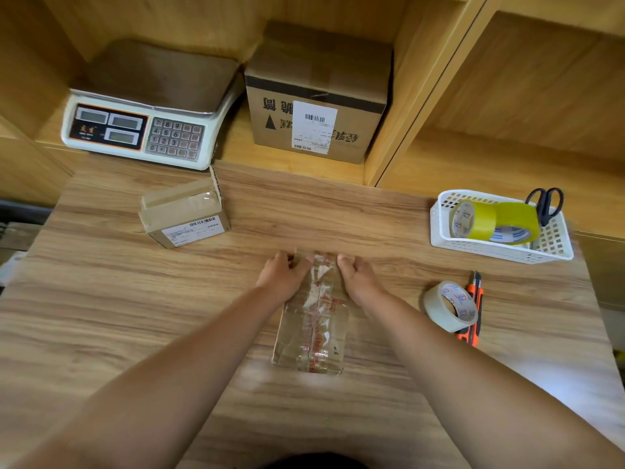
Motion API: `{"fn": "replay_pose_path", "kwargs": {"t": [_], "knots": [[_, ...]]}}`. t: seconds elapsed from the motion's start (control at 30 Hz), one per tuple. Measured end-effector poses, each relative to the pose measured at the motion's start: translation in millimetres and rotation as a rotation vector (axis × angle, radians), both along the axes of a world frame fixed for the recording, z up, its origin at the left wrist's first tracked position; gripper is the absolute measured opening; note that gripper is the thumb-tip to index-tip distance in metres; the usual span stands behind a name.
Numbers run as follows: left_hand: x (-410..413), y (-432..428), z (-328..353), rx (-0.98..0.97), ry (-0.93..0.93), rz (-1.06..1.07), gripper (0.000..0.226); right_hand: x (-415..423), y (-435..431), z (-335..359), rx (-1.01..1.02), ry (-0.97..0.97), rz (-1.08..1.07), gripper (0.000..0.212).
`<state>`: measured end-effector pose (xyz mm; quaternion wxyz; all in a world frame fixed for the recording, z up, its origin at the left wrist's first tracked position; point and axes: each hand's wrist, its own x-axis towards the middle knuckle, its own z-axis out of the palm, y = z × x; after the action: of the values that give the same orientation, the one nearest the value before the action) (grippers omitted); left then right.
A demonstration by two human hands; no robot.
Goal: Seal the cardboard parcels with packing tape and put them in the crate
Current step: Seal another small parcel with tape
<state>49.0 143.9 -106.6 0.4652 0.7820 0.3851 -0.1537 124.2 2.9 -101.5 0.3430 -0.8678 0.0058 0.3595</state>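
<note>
flat tape-covered brown cardboard parcel [313, 336] points lengthwise away from the person; left hand [283, 274] and right hand [359, 277] grip its far end, equally near.

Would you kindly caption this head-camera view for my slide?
The left hand and right hand hold the far end of a taped parcel on the table, tape roll nearby.

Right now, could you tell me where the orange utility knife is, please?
In the head view, the orange utility knife lies on the table's right side, against the clear tape roll, nearer the person than the white basket.
</note>
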Motion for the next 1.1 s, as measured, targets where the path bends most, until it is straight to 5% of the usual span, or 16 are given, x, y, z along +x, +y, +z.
{"fn": "replay_pose_path", "kwargs": {"t": [0.13,0.3,0.47,0.63,0.83,1.1], "knots": [[-8,-10,12,0.020,-0.128,0.107,0.043,-16,4,24,0.190,0.039,-0.101,0.068],[-19,-18,54,-0.182,-0.467,0.361,0.033,-29,1,57,0.316,-0.352,-0.005,0.050],[-53,-27,79,-0.400,-0.749,0.449,0.037,-53,-13,76,0.442,-0.499,0.067,0.064],[-77,-37,73,-0.378,-0.752,0.432,0.041,-84,-26,76,0.514,-0.389,0.047,0.080],[-100,-51,71,-0.325,-0.707,0.324,0.054,-102,-26,76,0.553,-0.256,-0.021,0.057],[-107,-54,70,-0.410,-0.698,0.283,0.063,-107,-30,79,0.480,-0.412,-0.003,0.039]]}}
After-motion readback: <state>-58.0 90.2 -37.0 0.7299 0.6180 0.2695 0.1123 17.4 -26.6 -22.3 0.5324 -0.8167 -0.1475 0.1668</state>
